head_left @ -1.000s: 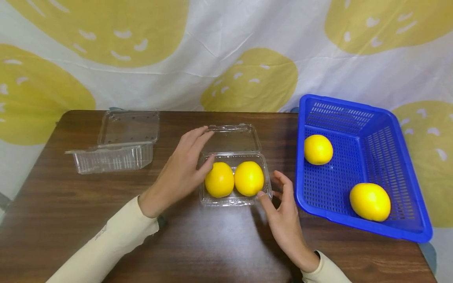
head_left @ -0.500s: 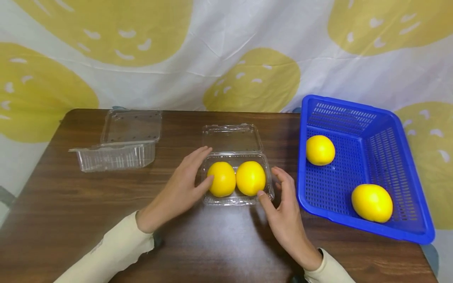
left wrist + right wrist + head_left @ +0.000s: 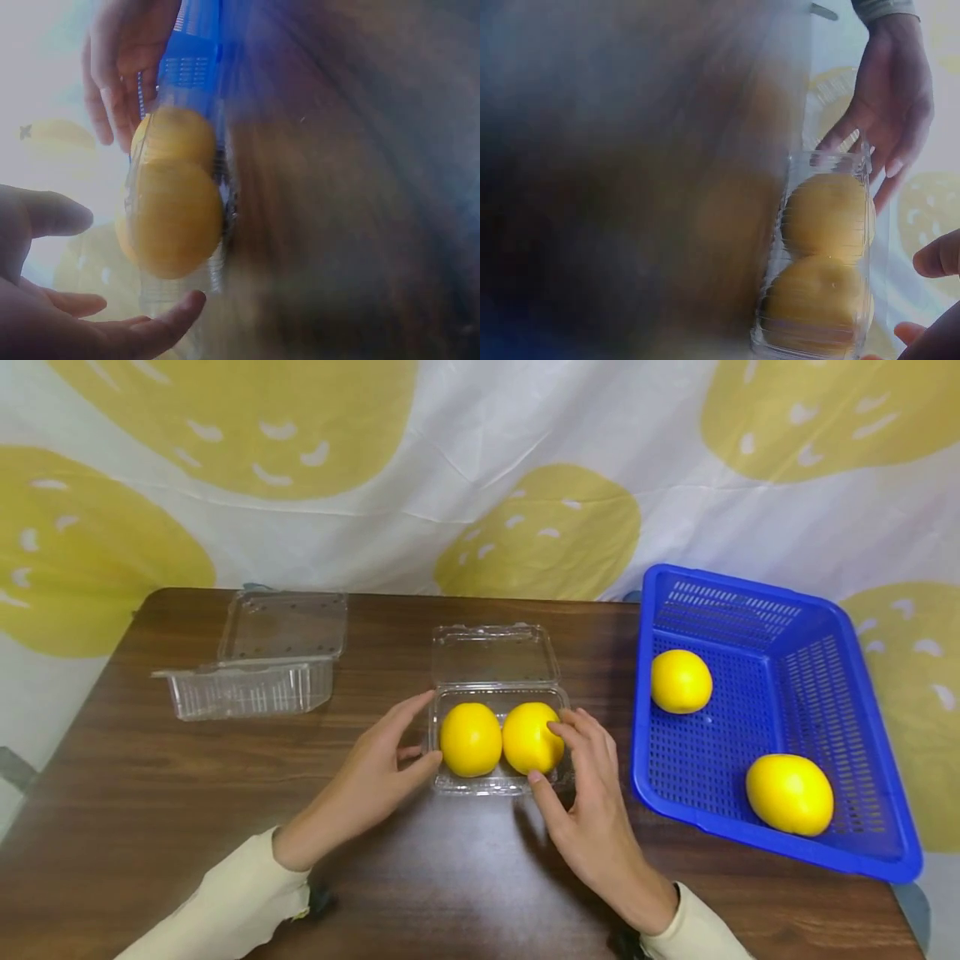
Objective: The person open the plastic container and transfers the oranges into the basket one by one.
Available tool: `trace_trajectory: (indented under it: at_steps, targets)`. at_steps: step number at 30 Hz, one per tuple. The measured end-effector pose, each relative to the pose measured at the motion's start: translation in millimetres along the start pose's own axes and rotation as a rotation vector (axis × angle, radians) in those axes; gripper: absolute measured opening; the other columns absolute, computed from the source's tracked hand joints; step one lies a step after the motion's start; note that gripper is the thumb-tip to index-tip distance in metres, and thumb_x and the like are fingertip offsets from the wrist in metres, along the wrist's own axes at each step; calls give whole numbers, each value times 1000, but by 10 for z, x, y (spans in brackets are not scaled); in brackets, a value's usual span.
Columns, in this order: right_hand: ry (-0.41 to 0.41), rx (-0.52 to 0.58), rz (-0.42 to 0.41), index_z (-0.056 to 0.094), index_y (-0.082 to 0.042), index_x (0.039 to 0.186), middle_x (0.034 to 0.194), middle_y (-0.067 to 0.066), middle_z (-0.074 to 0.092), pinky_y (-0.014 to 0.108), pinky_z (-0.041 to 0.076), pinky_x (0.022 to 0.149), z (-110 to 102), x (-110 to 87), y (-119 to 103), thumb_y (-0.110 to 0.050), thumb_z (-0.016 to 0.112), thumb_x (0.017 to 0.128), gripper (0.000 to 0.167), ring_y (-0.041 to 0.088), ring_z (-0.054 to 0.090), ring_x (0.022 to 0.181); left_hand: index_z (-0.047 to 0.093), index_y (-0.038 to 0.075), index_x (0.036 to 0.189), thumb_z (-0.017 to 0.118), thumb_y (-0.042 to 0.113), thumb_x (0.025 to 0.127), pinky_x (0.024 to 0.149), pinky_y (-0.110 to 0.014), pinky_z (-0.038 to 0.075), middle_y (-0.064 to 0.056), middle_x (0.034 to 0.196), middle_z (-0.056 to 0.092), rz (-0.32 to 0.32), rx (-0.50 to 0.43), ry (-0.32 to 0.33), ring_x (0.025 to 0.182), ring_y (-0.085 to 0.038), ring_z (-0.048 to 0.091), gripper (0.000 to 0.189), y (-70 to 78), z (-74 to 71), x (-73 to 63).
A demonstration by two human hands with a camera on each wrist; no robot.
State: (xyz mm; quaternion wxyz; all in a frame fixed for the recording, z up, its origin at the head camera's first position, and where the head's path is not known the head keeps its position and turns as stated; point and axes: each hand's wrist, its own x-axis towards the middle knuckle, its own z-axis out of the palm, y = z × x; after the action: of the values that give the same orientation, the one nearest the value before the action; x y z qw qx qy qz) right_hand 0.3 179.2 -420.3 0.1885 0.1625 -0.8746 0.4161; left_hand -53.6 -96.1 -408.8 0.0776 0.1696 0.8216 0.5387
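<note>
Two round yellow fruits, the left fruit [image 3: 470, 740] and the right fruit [image 3: 531, 737], sit side by side in a clear plastic clamshell box [image 3: 480, 786]. Its hinged lid [image 3: 495, 657] lies back, away from the person. My left hand [image 3: 375, 768] is at the box's left side, thumb and fingers spread apart, fingertips close to the wall. On the other side, my right hand [image 3: 596, 810] hovers at the near right corner, its loosely bent fingers overlapping the right fruit in the head view. In the right wrist view its fingertips [image 3: 937, 259] show apart from the box.
A blue perforated basket [image 3: 750, 842] stands at the right, holding a far fruit [image 3: 681, 682] and a near fruit [image 3: 789, 794]. At the back left of the wooden table [image 3: 420, 893] is another clear clamshell box [image 3: 255, 689] with its lid raised. A printed cloth [image 3: 525, 427] hangs behind.
The left hand has drawn back from above the box and left fruit to the box's left side. The right hand has shifted left, its fingers now over the right fruit's edge.
</note>
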Motion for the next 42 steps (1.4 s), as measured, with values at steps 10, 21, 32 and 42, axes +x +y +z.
trace_trajectory:
  at_steps: [10, 21, 32, 42]
  targets:
    - [-88, -86, -67, 58, 4, 143, 160, 23, 50, 70, 31, 128, 3, 105, -16, -8, 80, 95, 55, 48, 31, 159, 29, -3, 171, 74, -5, 97, 110, -39, 59, -28, 174, 33, -108, -236, 9, 148, -47, 52, 86, -28, 46, -110]
    - [-141, -160, -122, 61, 3, 141, 158, 23, 52, 69, 31, 129, 63, 191, 22, -18, 82, 94, 55, 48, 30, 160, 25, -7, 170, 68, -10, 95, 122, -47, 46, -28, 178, 24, -114, -438, 10, 161, -49, 32, 87, -95, 222, -206]
    - [-253, -298, -204, 63, 0, 146, 155, 23, 56, 66, 24, 134, 132, 382, -33, -32, 84, 94, 64, 45, 26, 163, 20, -4, 173, 65, -8, 96, 124, -46, 42, -24, 181, 19, -124, -437, 21, 163, -44, 31, 90, -145, 279, -218]
    - [-321, -430, -249, 65, -12, 152, 152, 21, 61, 78, 21, 129, 241, 527, -51, -43, 82, 93, 68, 49, 35, 157, 24, -3, 172, 65, -5, 97, 123, -50, 45, -24, 180, 23, -90, -419, 5, 160, -46, 35, 86, -160, 294, -216]
